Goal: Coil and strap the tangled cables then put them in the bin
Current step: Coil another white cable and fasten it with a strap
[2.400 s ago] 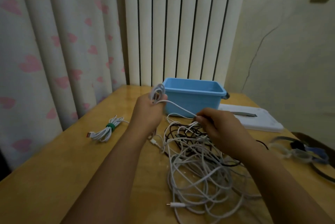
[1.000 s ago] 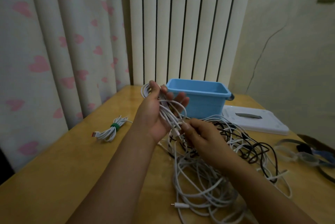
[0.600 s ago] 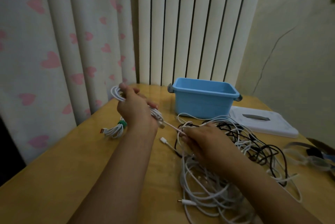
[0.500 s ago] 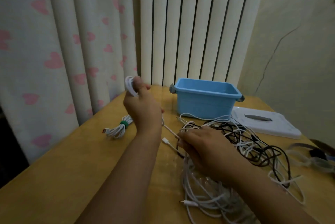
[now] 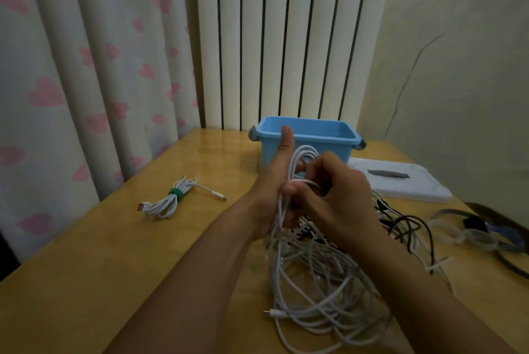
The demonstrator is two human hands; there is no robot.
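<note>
Left hand (image 5: 274, 181) holds white cable loops (image 5: 300, 159) – right hand (image 5: 335, 196) grip pinches 1 strand, above the tangle (image 5: 329, 282).

The right hand (image 5: 335, 196) is covering the left hand's (image 5: 274, 181) fingers and the lower part of the white cable loops (image 5: 300, 159). Both forearms are running out of the bottom edge. The cable tangle (image 5: 323, 290) is partly lying under the right forearm. The straps (image 5: 472, 232) at the right edge are appearing blurred and cut off.
</note>
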